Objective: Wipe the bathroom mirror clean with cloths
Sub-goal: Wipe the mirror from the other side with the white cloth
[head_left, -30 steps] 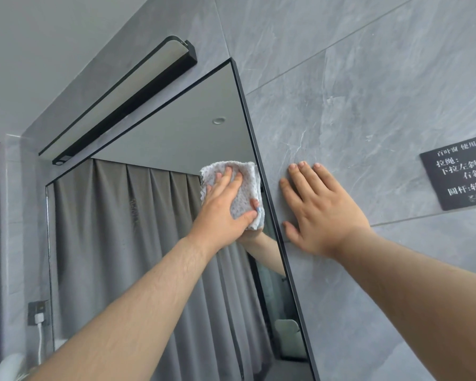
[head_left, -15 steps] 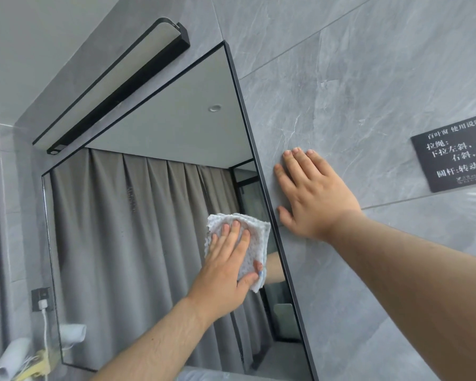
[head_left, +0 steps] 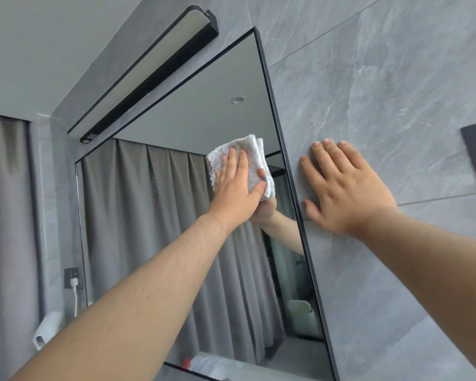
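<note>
Since half a second ago the left hand (head_left: 237,188) has slid back up the glass, arm stretched out and upward. It's flat, fingers straight, pressing the folded white speckled terry cloth (head_left: 248,145) onto the black-framed rectangular mirror (head_left: 176,215), high up near its right edge. The right hand (head_left: 346,188) is spread open too, palm flat on the grey marbled wall tile (head_left: 382,78) just beside the frame. The cloth looks layered, with fuzzy edges.

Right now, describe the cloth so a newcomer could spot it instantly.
Start at the black-framed mirror on the grey tile wall and look near its right edge. There the left hand presses a folded cloth flat on the glass; it is the only white, nubbly thing there.
</note>
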